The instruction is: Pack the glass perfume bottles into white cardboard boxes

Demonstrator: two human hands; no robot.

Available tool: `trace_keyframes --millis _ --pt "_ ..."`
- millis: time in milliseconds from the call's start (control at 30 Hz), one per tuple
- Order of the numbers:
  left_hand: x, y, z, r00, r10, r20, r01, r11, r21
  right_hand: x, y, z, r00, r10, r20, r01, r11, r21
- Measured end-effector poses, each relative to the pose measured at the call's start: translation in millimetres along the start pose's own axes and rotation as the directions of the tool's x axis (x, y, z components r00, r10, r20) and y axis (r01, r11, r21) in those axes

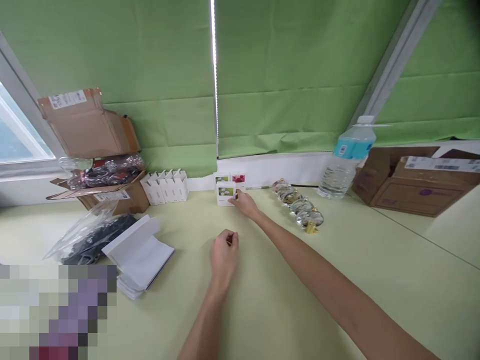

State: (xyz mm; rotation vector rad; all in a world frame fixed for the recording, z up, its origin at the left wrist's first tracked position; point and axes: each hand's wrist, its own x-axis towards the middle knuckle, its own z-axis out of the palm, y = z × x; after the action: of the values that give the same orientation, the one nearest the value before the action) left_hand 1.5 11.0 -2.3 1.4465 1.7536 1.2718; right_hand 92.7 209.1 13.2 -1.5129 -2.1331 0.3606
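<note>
Grasping the right edge of a small white box (225, 201) with the fingers of the right hand (245, 204), far out at the middle of the counter (285, 305). Showing white flowers against green on its upright front. Holding the left hand (225, 251) nearer, with the fingers curled into a loosely clenched grip; cannot tell about anything small inside it. Seeing two more white boxes just behind the first: a green-pictured box (221, 176) to the left, partly hidden, and a red-pictured box (238, 179) to the right.

Finding a row of white cartons (167, 187) to the far left, beside an open cardboard box (131, 197) full of plastic-wrapped items (112, 172), with an upper cardboard box (90, 132) above those. Noticing, nearer on the left, a clear plastic bag (99, 240) with dark contents, next to folded white sheets (140, 255). Looking right, passing a row of shiny round pieces (299, 205) with gold-coloured parts, then a clear water bottle (339, 172) with a blue label, then a brown carton (416, 195). Facing green blinds (150, 55) along the far side.
</note>
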Motion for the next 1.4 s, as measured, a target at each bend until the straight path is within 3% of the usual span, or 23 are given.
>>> trace_keyframes --millis 200,400,733,933,1067,1233,1400 --pt "1.5 -3.0 2.1 1.000 0.007 -0.011 -0.007 0.999 0.039 37.8 1.2 21.1 0.998 0.032 -0.051 -0.032 0.999 0.013" --pt "4.0 -0.8 2.1 1.000 -0.012 -0.004 0.012 0.996 0.091 51.3 7.6 36.8 0.993 0.041 -0.108 -0.042 0.999 -0.009" --pt "3.6 2.5 1.5 0.999 -0.036 0.015 0.034 0.993 0.113 44.7 7.0 38.3 0.983 0.074 -0.168 -0.083 0.996 -0.043" --pt "5.7 2.4 0.4 0.998 -0.057 0.002 0.057 0.998 -0.019 22.7 -3.7 28.2 0.980 0.053 -0.192 -0.052 0.999 0.015" --pt "6.1 1.7 -0.3 0.997 -0.071 -0.016 0.069 0.993 -0.100 13.0 -27.5 28.7 0.983 -0.019 -0.181 0.034 0.996 0.081" --pt "5.2 6.1 -2.7 0.992 -0.116 -0.045 0.104 0.971 -0.215 7.8 -78.0 45.9 0.981 -0.175 -0.082 0.187 0.967 0.172" --pt "6.3 8.2 -10.7 0.961 -0.194 -0.195 0.101 0.908 -0.407 23.6 -133.0 60.1 0.953 -0.300 -0.027 0.300 0.933 0.198"
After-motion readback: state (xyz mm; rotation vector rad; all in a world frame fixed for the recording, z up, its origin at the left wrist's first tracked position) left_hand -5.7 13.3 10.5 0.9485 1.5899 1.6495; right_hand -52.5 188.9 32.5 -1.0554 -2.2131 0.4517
